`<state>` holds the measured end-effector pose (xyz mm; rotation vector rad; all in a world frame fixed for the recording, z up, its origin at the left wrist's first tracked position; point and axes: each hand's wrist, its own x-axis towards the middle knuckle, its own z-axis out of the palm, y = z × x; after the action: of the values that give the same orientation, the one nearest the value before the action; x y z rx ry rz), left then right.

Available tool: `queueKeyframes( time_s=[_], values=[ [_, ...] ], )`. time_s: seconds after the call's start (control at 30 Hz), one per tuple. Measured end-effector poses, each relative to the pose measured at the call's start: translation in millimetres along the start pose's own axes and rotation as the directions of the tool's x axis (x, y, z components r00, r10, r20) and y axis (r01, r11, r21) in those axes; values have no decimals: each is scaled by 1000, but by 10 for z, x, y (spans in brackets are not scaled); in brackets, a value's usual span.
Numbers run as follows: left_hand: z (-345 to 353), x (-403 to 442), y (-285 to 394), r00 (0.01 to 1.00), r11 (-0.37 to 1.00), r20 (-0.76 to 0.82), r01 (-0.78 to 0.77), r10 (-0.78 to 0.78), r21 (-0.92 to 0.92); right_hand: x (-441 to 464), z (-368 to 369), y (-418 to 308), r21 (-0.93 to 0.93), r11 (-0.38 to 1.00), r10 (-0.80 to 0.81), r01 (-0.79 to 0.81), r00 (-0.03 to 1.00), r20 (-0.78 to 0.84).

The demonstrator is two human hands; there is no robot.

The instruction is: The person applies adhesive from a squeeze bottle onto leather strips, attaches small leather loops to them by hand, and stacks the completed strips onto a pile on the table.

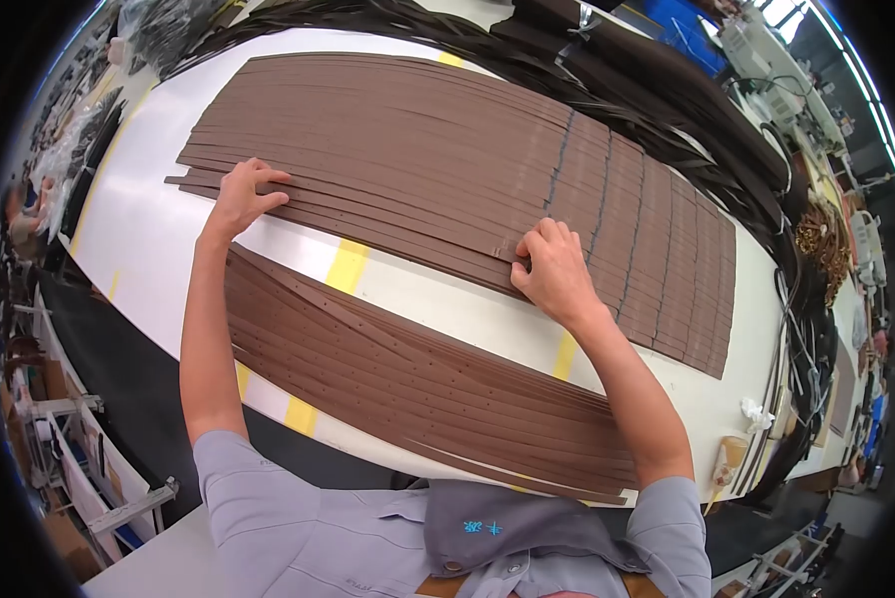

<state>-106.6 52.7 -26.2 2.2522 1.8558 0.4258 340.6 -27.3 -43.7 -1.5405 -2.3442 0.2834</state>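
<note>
Long brown strips (397, 130) lie side by side in a wide sheet on the white table, with dark lines drawn across their right part. My left hand (243, 202) is at the near edge of this sheet, towards its left end, thumb and forefinger closed about a narrow brown strip (387, 231). Farther right along the same edge, my right hand (555, 267) has curled fingers pinching that strip; the fingertips are partly hidden. Between my forearms and nearer my body is a second stack of brown strips (417, 384), fanned and dotted with small holes.
The white table (447, 309) carries yellow tape (348, 265). Dark strips and rolled material (657, 75) line its far side. At the right are a small tan block (728, 460) and crumpled white material (756, 414). A metal-framed rack (118, 508) stands at lower left.
</note>
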Motion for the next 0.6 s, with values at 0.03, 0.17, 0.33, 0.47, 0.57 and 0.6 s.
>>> queueKeyframes(
  time_s=[0.03, 0.17, 0.33, 0.47, 0.57, 0.6],
  values=[
    [9, -7, 37, 994, 995, 66, 92, -89, -37, 4, -13, -6, -14, 1000, 3, -3, 1000, 10],
    [177, -109, 21, 995, 993, -17, 99, -100, -61, -1, -26, -36, -43, 999, -11, 12, 1000, 21],
    [221, -164, 88, 992, 987, -47, 113, -119, -111, -24, -65, -60, -131, 991, 31, -21, 997, 76],
    [259, -191, 230, 990, 995, -123, 61, -70, -76, -98, -200, -82, -155, 987, 31, -30, 1000, 3],
    [282, -261, 773, 975, 954, -185, -164, 119, -251, -300, -544, -5, 78, 993, 104, -89, 972, -211],
    [355, -272, 947, 968, 940, -168, -224, 185, -256, -400, -664, 34, 196, 971, 182, -140, 960, -213]
  ],
)
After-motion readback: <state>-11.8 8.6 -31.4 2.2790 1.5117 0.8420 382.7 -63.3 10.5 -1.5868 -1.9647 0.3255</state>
